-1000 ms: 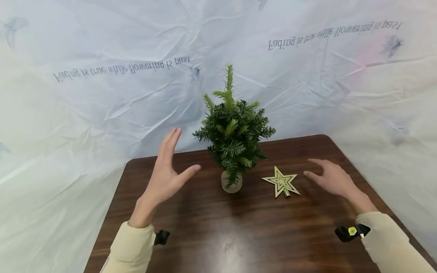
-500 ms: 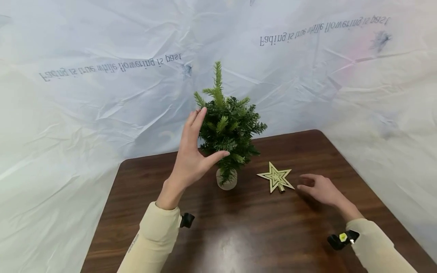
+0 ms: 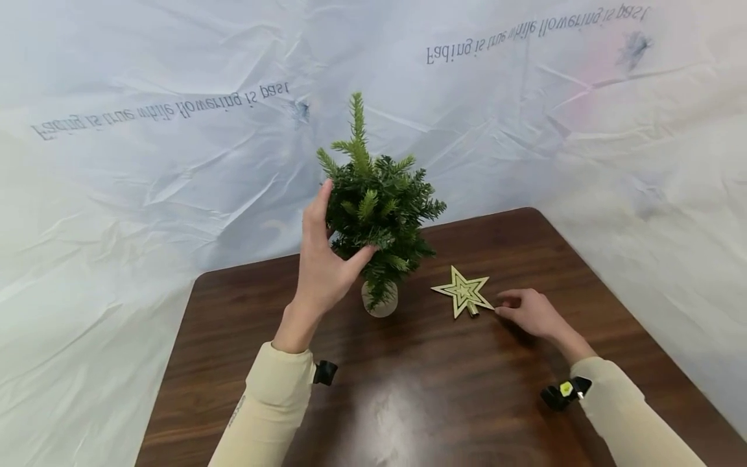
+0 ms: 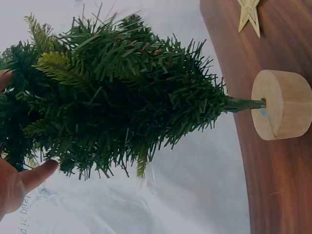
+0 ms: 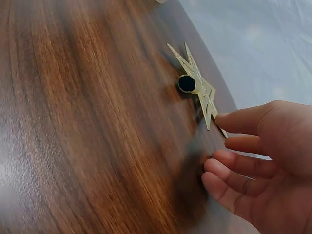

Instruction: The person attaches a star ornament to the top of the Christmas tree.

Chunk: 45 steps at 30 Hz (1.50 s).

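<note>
A small artificial Christmas tree [image 3: 382, 201] stands upright on its round wooden base [image 4: 287, 105]. My left hand [image 3: 321, 266] holds the tree's left side. Its thumb lies on the near branches, while its other fingers reach round the back, partly hidden by greenery. To the right of the tree lies a gold star tree topper [image 3: 463, 291] with nested outlines and a short socket, whose dark opening shows in the right wrist view. My right hand [image 3: 531, 314] pinches the star's right point between thumb and index finger; the remaining fingers curl loosely below.
The dark brown wooden table [image 3: 262, 415] has rounded far corners. Behind and beside it hangs a wrinkled pale sheet [image 3: 175, 175] with printed lettering. A black wrist strap [image 3: 325, 373] shows at the left cuff and a second strap [image 3: 565, 392] at the right.
My left hand has moved right and closed in on the tree's branches. My right hand has come left and down to the star's point. The head view has shifted slightly.
</note>
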Tool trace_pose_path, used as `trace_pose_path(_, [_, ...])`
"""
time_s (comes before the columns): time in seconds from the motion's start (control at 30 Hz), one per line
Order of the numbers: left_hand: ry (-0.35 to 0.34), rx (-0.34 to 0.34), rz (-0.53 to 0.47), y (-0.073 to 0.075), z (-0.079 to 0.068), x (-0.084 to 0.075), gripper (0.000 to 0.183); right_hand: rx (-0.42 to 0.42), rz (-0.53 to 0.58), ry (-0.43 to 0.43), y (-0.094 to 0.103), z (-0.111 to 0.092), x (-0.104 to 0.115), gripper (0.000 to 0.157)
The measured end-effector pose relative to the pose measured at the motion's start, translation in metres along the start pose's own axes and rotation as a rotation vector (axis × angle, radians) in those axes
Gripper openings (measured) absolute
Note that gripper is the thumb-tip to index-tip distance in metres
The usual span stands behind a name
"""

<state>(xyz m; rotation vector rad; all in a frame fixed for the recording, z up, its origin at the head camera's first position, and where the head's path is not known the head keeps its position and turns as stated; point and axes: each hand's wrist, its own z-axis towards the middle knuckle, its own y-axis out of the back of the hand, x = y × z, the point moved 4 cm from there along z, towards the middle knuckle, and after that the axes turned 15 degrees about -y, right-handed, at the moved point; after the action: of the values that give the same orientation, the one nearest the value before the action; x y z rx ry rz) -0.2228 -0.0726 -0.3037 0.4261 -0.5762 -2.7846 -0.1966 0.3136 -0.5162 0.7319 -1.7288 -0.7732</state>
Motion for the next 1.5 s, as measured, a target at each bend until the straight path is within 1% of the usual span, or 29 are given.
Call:
trace_pose_path(0.13, [0.011, -0.020, 0.009, 0.004, -0.001, 0.002, 0.111, -0.003, 0.019, -0.001, -0.003, 0.009, 0.006, 0.042])
trace_pose_path(0.23, [0.019, -0.022, -0.003, 0.005, -0.002, 0.004, 0.113, -0.003, 0.037, -0.010, -0.005, 0.012, 0.007, 0.041])
trace_pose_path(0.47, [0.009, -0.036, -0.039, 0.000, -0.003, 0.004, 0.101, 0.017, 0.085, -0.060, -0.012, 0.009, 0.004, 0.040])
trace_pose_path(0.57, [0.002, -0.043, -0.036, -0.003, -0.003, 0.003, 0.096, 0.009, 0.095, -0.065, -0.013, 0.009, 0.004, 0.039])
trace_pose_path(0.73, [-0.012, -0.063, -0.028, -0.004, -0.002, 0.001, 0.094, -0.019, 0.087, -0.057, -0.015, 0.009, 0.006, 0.037])
trace_pose_path(0.83, [-0.002, -0.082, -0.030, -0.004, -0.002, 0.000, 0.093, -0.032, 0.075, -0.053, -0.017, 0.010, 0.007, 0.035])
trace_pose_path(0.93, [0.023, -0.102, -0.036, -0.005, -0.002, -0.001, 0.092, -0.044, 0.068, -0.049, -0.018, 0.010, 0.008, 0.034])
trace_pose_path(1.1, [0.021, -0.134, -0.021, -0.007, 0.000, -0.004, 0.090, -0.060, 0.063, -0.054, -0.021, 0.010, 0.008, 0.031])
trace_pose_path(1.33, [0.034, -0.136, -0.025, -0.008, -0.002, -0.005, 0.095, -0.047, 0.095, -0.100, -0.025, 0.009, 0.007, 0.031])
trace_pose_path(1.5, [0.042, -0.117, -0.028, -0.007, -0.002, -0.005, 0.098, -0.041, 0.177, -0.121, -0.021, 0.008, 0.005, 0.033])
